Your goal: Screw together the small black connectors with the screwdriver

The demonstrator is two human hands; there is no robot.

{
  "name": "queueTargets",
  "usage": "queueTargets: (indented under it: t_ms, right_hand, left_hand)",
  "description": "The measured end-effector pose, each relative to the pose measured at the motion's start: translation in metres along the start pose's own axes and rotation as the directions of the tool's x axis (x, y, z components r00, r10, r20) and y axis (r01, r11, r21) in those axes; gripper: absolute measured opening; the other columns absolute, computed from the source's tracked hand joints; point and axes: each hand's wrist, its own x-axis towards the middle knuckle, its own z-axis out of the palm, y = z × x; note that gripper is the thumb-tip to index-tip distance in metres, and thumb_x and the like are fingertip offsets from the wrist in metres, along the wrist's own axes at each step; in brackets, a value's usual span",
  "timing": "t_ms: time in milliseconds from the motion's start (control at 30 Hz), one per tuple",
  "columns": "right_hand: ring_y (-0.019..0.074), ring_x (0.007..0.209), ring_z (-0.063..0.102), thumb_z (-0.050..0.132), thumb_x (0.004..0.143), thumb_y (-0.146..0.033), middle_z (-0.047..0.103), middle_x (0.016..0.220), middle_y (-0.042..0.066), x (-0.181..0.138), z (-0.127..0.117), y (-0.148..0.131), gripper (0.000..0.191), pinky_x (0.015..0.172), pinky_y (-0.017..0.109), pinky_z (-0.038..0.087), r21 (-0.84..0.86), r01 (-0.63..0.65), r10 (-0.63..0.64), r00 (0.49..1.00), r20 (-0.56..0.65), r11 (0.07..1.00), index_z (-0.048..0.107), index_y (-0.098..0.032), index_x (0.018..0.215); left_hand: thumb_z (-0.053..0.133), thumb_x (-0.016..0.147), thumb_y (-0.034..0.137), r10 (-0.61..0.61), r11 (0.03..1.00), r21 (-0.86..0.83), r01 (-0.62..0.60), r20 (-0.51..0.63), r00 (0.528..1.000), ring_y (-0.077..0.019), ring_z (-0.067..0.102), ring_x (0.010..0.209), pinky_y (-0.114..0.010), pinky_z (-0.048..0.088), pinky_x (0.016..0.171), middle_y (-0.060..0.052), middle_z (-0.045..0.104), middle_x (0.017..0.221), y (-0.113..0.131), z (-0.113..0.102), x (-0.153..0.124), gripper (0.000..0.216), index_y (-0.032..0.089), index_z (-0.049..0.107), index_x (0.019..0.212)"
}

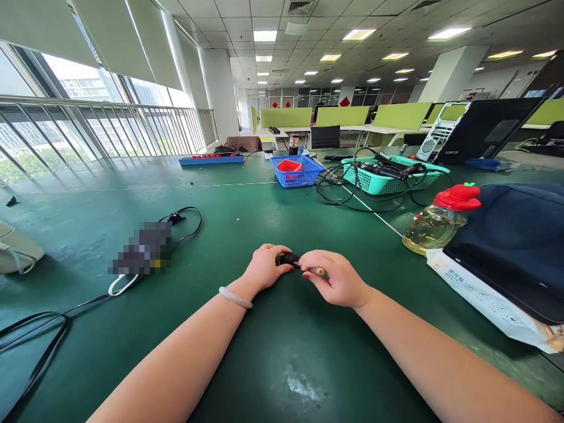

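Note:
My left hand (pixel 265 265) rests on the green table (pixel 247 211) with its fingers curled round a small black object (pixel 287 258). A pale bangle sits on that wrist. My right hand (pixel 335 278) is right beside it, pinching a short tool with a brownish handle (pixel 318 271) whose tip meets the black object. Both hands touch each other over the table's middle front. What exactly the black object is I cannot make out.
A black cable and a blurred-out item (pixel 141 249) lie to the left. A blue basket (pixel 296 170) and a teal basket (pixel 388 174) full of cables stand further back. A red-capped bottle (pixel 440 222), a white box (pixel 489 299) and a dark bag (pixel 515 235) crowd the right.

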Motion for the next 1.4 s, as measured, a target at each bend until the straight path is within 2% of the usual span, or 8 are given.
queueTargets:
  t_ms: [100, 400, 700, 900, 1000, 1100, 1233, 1400]
  right_hand:
    - [0.0151, 0.079, 0.065, 0.052, 0.091, -0.015, 0.068, 0.087, 0.004, -0.001, -0.002, 0.004, 0.007, 0.072, 0.028, 0.055, 0.007, -0.008, 0.008, 0.999, -0.031, 1.0, 0.055, -0.022, 0.094]
    - [0.0157, 0.069, 0.057, 0.05, 0.086, -0.011, 0.066, 0.082, 0.006, 0.004, 0.0, -0.009, 0.011, 0.064, 0.03, 0.049, -0.16, 0.322, -0.282, 0.931, 0.233, 0.933, 0.057, -0.019, 0.086]
    - [0.0167, 0.075, 0.064, 0.055, 0.09, -0.017, 0.068, 0.083, 0.004, -0.001, -0.003, 0.002, 0.006, 0.069, 0.031, 0.055, 0.049, 0.038, -0.037, 0.999, -0.021, 0.998, 0.057, -0.023, 0.09]
    - [0.0172, 0.076, 0.066, 0.054, 0.094, -0.025, 0.068, 0.083, 0.004, -0.008, 0.001, 0.013, 0.012, 0.068, 0.031, 0.055, 0.266, -0.28, 0.335, 0.922, -0.192, 0.923, 0.061, -0.021, 0.086]
    - [0.0172, 0.077, 0.066, 0.054, 0.093, -0.024, 0.068, 0.083, 0.004, -0.007, 0.001, 0.01, 0.01, 0.069, 0.031, 0.055, 0.227, -0.235, 0.277, 0.945, -0.174, 0.945, 0.06, -0.021, 0.086]
    - [0.0172, 0.076, 0.065, 0.055, 0.09, -0.02, 0.068, 0.083, 0.005, -0.003, 0.001, 0.003, 0.006, 0.07, 0.032, 0.055, 0.103, -0.07, 0.079, 0.993, -0.085, 0.992, 0.059, -0.022, 0.086]
    - [0.0167, 0.071, 0.062, 0.053, 0.089, -0.016, 0.067, 0.081, 0.005, 0.0, 0.003, -0.003, 0.009, 0.065, 0.031, 0.053, -0.003, 0.118, -0.118, 0.992, 0.031, 0.993, 0.058, -0.022, 0.086]
    - [0.0178, 0.078, 0.065, 0.055, 0.09, -0.019, 0.068, 0.085, 0.005, -0.003, 0.002, 0.003, 0.007, 0.072, 0.032, 0.055, 0.09, -0.038, 0.045, 0.996, -0.079, 0.995, 0.06, -0.023, 0.088]
  left_hand:
    - [0.072, 0.077, 0.03, -0.002, 1.0, -0.001, 0.002, 0.0, 1.0, -0.025, 0.055, 0.118, -0.04, 0.043, 0.105, -0.004, 0.071, 0.114, -0.001, 0.0, 0.001, 0.036, 0.026, 0.068, 0.113]
    - [0.068, 0.077, 0.026, 0.013, 1.0, -0.007, -0.013, -0.011, 1.0, -0.0241, 0.056, 0.117, -0.039, 0.044, 0.105, -0.002, 0.071, 0.115, -0.003, 0.001, 0.0, 0.034, 0.027, 0.069, 0.112]
    - [0.071, 0.078, 0.029, 0.007, 1.0, 0.006, -0.007, 0.01, 1.0, -0.0244, 0.056, 0.117, -0.039, 0.044, 0.105, -0.003, 0.071, 0.115, -0.001, -0.002, 0.0, 0.037, 0.026, 0.068, 0.115]
    - [0.073, 0.077, 0.031, -0.004, 1.0, 0.006, 0.004, 0.015, 1.0, -0.0254, 0.056, 0.117, -0.039, 0.044, 0.104, -0.004, 0.071, 0.114, -0.003, -0.003, 0.0, 0.039, 0.027, 0.068, 0.115]
    - [0.072, 0.077, 0.033, -0.001, 1.0, 0.002, 0.001, 0.017, 1.0, -0.0253, 0.056, 0.117, -0.039, 0.044, 0.104, -0.003, 0.071, 0.114, -0.004, -0.002, 0.001, 0.039, 0.026, 0.067, 0.116]
    - [0.071, 0.078, 0.033, 0.009, 1.0, 0.001, -0.009, 0.014, 1.0, -0.0249, 0.057, 0.116, -0.039, 0.044, 0.104, -0.003, 0.071, 0.115, -0.004, -0.003, 0.001, 0.039, 0.026, 0.067, 0.116]
    - [0.066, 0.08, 0.032, 0.031, 0.999, 0.01, -0.031, 0.004, 1.0, -0.0244, 0.058, 0.115, -0.039, 0.045, 0.103, -0.003, 0.071, 0.116, -0.003, -0.003, 0.0, 0.034, 0.026, 0.068, 0.114]
    - [0.064, 0.082, 0.036, 0.041, 0.999, 0.008, -0.041, 0.004, 0.999, -0.0243, 0.058, 0.114, -0.039, 0.046, 0.102, -0.003, 0.071, 0.115, -0.002, -0.004, 0.0, 0.033, 0.026, 0.068, 0.113]
